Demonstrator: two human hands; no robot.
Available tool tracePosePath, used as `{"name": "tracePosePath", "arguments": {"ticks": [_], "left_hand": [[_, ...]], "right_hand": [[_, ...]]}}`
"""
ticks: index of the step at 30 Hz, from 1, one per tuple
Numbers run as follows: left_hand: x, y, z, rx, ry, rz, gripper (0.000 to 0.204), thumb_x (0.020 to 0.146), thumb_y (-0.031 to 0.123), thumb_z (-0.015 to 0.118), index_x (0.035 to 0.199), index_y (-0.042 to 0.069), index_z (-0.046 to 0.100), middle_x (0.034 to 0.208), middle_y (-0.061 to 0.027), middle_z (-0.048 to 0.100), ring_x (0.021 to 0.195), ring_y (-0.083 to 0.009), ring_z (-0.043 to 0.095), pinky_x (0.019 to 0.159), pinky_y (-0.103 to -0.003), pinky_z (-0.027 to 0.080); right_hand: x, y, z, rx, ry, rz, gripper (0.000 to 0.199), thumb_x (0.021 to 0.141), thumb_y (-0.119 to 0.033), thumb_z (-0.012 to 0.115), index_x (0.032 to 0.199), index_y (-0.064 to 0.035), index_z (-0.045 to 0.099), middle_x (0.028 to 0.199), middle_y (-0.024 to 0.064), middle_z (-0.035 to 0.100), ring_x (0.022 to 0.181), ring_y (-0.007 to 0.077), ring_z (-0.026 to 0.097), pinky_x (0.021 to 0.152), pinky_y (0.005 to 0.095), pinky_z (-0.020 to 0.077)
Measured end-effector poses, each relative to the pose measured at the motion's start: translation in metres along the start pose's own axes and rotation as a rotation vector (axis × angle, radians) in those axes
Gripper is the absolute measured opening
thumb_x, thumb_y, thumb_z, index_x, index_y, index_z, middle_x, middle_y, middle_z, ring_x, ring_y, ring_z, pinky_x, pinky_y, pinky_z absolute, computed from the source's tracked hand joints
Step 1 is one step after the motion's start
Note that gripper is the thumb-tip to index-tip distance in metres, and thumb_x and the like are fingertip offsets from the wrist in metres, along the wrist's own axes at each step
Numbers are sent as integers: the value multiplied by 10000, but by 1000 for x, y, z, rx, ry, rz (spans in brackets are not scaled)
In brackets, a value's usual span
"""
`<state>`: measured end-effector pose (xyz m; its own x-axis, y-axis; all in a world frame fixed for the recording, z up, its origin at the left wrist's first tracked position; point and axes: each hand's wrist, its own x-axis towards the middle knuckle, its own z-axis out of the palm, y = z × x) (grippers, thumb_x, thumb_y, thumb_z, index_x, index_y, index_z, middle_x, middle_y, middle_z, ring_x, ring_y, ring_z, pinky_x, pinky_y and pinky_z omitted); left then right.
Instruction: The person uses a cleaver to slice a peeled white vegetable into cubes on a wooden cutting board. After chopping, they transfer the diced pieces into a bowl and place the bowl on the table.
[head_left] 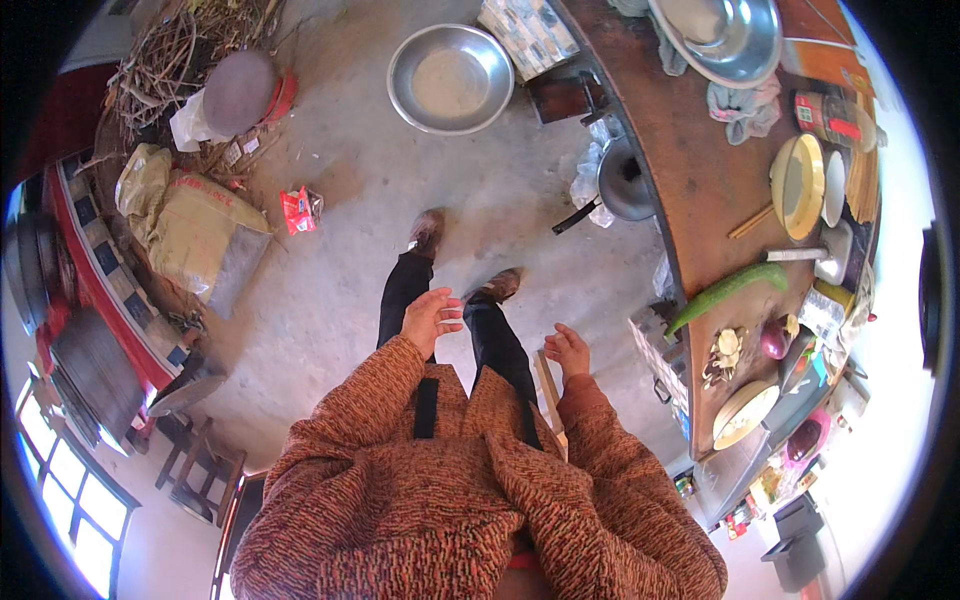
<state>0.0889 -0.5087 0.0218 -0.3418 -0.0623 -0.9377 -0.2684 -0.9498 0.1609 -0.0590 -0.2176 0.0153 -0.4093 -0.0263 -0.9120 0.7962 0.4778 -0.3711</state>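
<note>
Both arms, in orange-brown knitted sleeves, reach out over the concrete floor. In front of my body, my left hand is empty, its fingers loosely bent and apart. My right hand is likewise empty, with fingers spread a little. Just beside it a pale wooden bar shows partly, the rest hidden by my sleeve and coat. Right of that hand stands a brown table, bearing a long green gourd near its edge. Below the hands are my dark trouser legs and brown shoes.
A wide metal basin lies on the floor ahead. A black-handled pan is by the table. Another metal basin, a yellow bowl and a purple onion sit on the tabletop. At left are a sack and sticks.
</note>
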Motion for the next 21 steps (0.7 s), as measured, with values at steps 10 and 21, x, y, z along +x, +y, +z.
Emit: {"name": "tracePosePath", "arguments": {"ticks": [10,21], "left_hand": [[-21,49,37,18,-101,136,327,902,189,565,1184,31,514,1002,-124,619,838,-219,625,702,-396,559],[-48,68,57,-68,-113,194,307,924,166,546,1204,43,525,1030,-119,635,850,-217,625,717,-401,552]], "right_hand": [[-30,-35,8,75,-33,-69,389,915,-212,598,1266,-51,550,994,121,664,849,191,644,721,311,541],[-49,-65,4,0,-93,-127,417,918,-227,613,1284,-45,528,1012,130,656,880,199,642,746,339,549]]}}
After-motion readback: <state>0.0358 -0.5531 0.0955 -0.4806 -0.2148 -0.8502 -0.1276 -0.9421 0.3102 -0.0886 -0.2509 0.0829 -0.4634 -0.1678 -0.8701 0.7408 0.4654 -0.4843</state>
